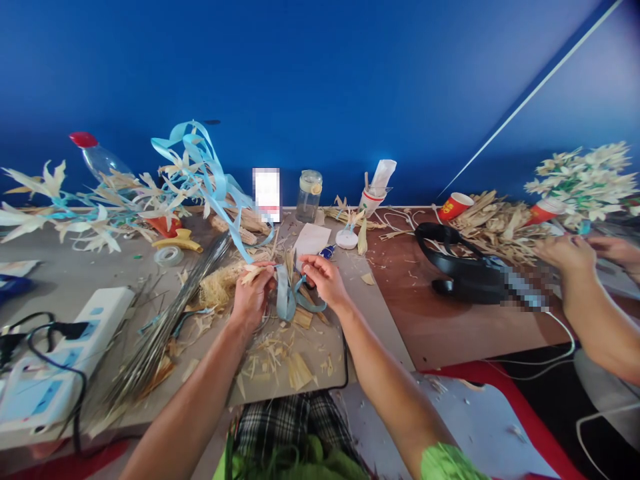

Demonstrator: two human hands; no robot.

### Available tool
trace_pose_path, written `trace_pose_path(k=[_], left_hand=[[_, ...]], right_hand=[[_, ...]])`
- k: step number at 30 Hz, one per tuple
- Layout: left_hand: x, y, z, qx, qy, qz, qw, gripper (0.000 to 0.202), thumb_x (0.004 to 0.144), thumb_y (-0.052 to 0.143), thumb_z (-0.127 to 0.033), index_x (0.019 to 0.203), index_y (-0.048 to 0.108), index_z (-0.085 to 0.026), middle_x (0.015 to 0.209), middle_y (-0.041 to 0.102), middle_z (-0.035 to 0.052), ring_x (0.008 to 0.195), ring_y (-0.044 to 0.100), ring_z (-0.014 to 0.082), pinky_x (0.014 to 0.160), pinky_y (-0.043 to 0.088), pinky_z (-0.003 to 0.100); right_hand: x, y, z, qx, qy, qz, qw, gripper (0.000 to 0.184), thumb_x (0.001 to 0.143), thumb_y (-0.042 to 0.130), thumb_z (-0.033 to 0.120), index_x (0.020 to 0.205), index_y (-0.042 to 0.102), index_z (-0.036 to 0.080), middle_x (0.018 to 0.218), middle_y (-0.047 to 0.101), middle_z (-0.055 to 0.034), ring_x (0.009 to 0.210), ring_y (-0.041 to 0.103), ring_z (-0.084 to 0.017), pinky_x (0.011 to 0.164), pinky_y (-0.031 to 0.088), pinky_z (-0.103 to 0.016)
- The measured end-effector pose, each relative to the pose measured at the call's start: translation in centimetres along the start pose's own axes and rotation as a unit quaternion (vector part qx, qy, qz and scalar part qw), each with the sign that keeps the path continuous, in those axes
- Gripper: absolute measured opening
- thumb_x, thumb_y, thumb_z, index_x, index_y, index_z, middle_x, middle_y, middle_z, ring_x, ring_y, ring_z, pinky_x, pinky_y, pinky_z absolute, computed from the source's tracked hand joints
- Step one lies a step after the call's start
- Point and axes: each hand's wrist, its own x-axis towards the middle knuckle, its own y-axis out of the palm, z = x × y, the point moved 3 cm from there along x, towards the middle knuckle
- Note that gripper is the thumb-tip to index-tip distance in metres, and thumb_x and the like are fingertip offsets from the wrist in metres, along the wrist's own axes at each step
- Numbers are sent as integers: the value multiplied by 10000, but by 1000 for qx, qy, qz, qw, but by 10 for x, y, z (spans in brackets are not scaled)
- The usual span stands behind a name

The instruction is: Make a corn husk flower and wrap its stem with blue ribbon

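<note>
My left hand (254, 292) is closed in a pinch on a pale corn husk flower (251, 273), with light blue ribbon close to its fingertips. Opposite it, my right hand (324, 277) pinches the light blue ribbon (286, 293), which hangs in loops between the two hands. Thin husk strips stand up behind the ribbon. Just under my hands, husk scraps (300, 370) lie scattered on the table. To the left of my left hand is a tangle of pale fibres (219, 288), beside a long bundle of thin wires (175, 317).
At the left are a power strip (95, 333), a tape roll (169, 256) and husk flowers with blue ribbon (100, 227). A jar (309, 197) and a cup (373, 200) stand by the wall. On the right lies a black headset (450, 263), near a co-worker's hand (567, 257).
</note>
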Motion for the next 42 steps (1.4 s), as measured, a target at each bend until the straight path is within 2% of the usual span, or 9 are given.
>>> trace_pose_path(k=[5, 12, 16, 18, 21, 25, 34, 39, 42], left_hand=[[2, -1, 0, -18, 4, 21, 1000, 227, 625, 746, -262, 799, 654, -149, 542, 528, -44, 467, 452, 68, 449, 320, 202], [3, -1, 4, -13, -23, 27, 999, 250, 620, 749, -270, 811, 647, -144, 548, 524, -44, 462, 448, 58, 433, 309, 184], [0, 1, 2, -25, -32, 37, 999, 238, 637, 741, -264, 819, 650, -141, 537, 516, -41, 471, 451, 56, 439, 319, 171], [0, 2, 0, -50, -34, 48, 997, 224, 639, 741, -258, 805, 649, -139, 537, 510, -40, 471, 447, 52, 437, 322, 162], [3, 1, -4, -108, -33, 63, 992, 200, 638, 743, -238, 784, 645, -142, 539, 503, -40, 461, 428, 42, 430, 327, 148], [6, -3, -8, -148, -23, 53, 987, 192, 639, 742, -216, 794, 652, -147, 531, 496, -43, 452, 407, 35, 420, 331, 137], [3, -3, -13, -164, -33, 56, 984, 217, 612, 757, -210, 788, 656, -132, 556, 526, -34, 449, 409, 27, 417, 331, 129], [3, -2, -13, -159, -28, 66, 985, 221, 621, 751, -216, 797, 646, -135, 539, 506, -42, 450, 409, 32, 422, 331, 136], [2, -1, -13, -167, -24, 74, 983, 218, 623, 751, -215, 796, 643, -139, 541, 505, -45, 453, 411, 31, 433, 337, 136]], right_hand=[[1, -4, -1, 10, -17, -33, 999, 342, 758, 556, 404, 1003, 591, 168, 689, 530, 11, 528, 418, -80, 475, 352, -208], [8, -31, 6, 26, -49, -216, 975, 309, 786, 521, 367, 1003, 562, 152, 687, 525, 18, 489, 405, -72, 467, 346, -209], [12, -44, 8, -41, -44, -252, 966, 328, 816, 482, 358, 1059, 558, 150, 764, 586, -20, 585, 504, -104, 550, 424, -223], [12, -44, 10, -102, -41, -220, 969, 315, 820, 489, 333, 1055, 580, 143, 836, 633, -54, 703, 571, -136, 654, 467, -248], [7, -33, 16, -207, -42, -95, 973, 256, 828, 491, 244, 1027, 625, 156, 950, 673, -79, 867, 613, -165, 795, 472, -280], [-4, -11, 25, -333, -26, 45, 941, 248, 834, 487, 158, 1002, 661, 216, 1037, 685, -47, 972, 614, -161, 865, 454, -274], [16, 11, 30, -609, -39, 39, 791, 237, 844, 460, 207, 964, 663, 176, 1023, 681, -119, 1016, 600, -236, 850, 427, -319], [33, 33, 20, -642, 44, 91, 760, 288, 845, 477, 331, 1032, 606, 153, 992, 690, -159, 955, 644, -283, 752, 462, -348], [36, 44, 15, -645, 67, 105, 754, 383, 774, 566, 256, 1138, 530, 140, 1007, 686, -167, 965, 647, -292, 742, 468, -344]])
